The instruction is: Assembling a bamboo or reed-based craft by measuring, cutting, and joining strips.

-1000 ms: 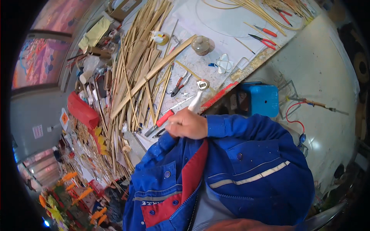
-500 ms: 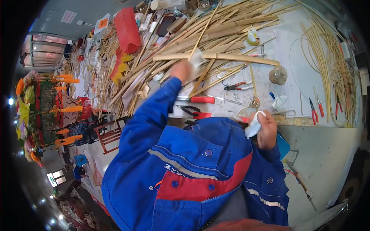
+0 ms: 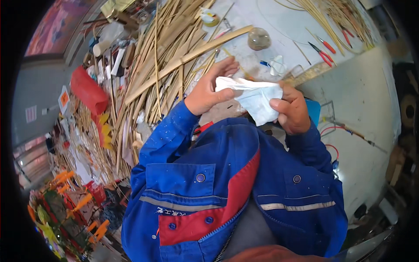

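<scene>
In front of my chest both hands hold a thin, soft white and pale-blue cloth (image 3: 260,105), partly unfolded, with one corner hanging down. My left hand (image 3: 208,92) has its white end between the thumb and the fingers, which stretch out behind it. My right hand (image 3: 293,110) pinches the other end between thumb and bent fingers. Whether it is one piece or two layers I cannot tell. Just beyond the hands lie a glass jar (image 3: 259,39) and a small crumpled white piece (image 3: 277,66) on the worktable.
Bamboo strips (image 3: 174,56) heap over the left of the table, beside a red folded sheet (image 3: 88,89). A roll of tape (image 3: 210,17) sits at the back. Red-handled pliers (image 3: 321,54) lie near the right table edge. A blue bin (image 3: 312,111) stands beside my right forearm.
My left hand has come back from the bamboo heap to meet my right hand. The cloth is now spread between both hands. The view has turned toward the right.
</scene>
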`<state>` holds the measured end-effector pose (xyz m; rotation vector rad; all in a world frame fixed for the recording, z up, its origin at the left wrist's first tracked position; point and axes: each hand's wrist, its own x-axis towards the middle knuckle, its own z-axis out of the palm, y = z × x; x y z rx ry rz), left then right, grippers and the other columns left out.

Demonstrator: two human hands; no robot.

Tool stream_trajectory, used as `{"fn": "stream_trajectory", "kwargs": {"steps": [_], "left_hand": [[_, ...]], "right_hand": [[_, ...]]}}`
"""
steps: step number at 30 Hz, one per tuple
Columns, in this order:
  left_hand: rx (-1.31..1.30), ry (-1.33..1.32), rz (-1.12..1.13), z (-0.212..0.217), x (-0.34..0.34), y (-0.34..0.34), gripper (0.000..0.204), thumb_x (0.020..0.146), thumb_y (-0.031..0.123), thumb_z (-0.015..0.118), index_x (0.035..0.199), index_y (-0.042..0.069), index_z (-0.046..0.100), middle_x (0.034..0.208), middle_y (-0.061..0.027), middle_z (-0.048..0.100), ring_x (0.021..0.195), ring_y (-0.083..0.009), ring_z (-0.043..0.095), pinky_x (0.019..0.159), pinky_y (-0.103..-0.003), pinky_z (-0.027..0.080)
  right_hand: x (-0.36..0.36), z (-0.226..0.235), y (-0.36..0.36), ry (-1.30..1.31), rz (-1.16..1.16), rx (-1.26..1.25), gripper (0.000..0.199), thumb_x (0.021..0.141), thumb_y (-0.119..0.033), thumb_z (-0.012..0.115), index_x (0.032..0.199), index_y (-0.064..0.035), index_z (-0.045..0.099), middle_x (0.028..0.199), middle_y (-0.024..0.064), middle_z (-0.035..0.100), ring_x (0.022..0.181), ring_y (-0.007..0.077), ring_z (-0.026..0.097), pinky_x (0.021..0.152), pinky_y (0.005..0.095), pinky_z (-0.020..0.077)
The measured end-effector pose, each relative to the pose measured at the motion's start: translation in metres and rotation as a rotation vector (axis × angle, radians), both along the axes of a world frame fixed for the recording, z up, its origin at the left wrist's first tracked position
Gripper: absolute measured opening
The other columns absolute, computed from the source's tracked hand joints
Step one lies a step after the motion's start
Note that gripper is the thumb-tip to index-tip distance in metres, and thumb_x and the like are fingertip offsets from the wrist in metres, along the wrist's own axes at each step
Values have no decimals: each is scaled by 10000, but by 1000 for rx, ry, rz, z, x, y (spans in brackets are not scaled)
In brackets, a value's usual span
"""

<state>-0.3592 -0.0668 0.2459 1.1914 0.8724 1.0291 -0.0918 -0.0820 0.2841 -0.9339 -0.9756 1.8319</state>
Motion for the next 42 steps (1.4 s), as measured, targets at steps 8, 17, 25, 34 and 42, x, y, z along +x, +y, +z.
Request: {"fn": "stream_trajectory", "kwargs": {"steps": [8,17,25,34,42], "left_hand": [[-389,356,-192,36,74,-2,499,984,271,758,1361,-35,641,1183,-101,743,1083,-176,707,952,-309,547],[-591,-111,-88,11,102,-18,314,1021,265,723,1170,-10,736,1034,-75,770,915,-131,725,832,-268,570],[-404,-34,153,20,134,-25,512,1011,170,725,1446,-21,534,1095,-107,744,933,-140,704,850,-285,563],[-207,70,101,14,147,-75,737,991,72,713,1609,17,316,1131,-96,697,961,-135,664,907,-302,522],[257,648,-23,55,159,-78,508,868,15,773,1354,48,630,1076,-95,679,966,-223,659,808,-348,539]], "right_hand": [[73,-21,-16,48,28,-180,580,866,-104,663,1408,67,551,1063,84,721,680,67,589,573,213,436],[96,-51,-46,-51,-34,157,559,952,-197,751,1404,74,566,1102,91,727,906,121,684,812,289,551],[94,-46,-59,-93,-164,-21,349,1030,-146,666,1303,72,659,1152,107,736,1041,140,683,914,290,538],[90,-56,-84,-69,-619,80,388,1050,-103,633,1390,81,597,1166,108,732,1061,130,677,908,278,534],[106,-25,-107,-583,-399,538,428,969,-82,722,1362,53,616,1206,137,717,1015,153,673,859,275,524]]}}
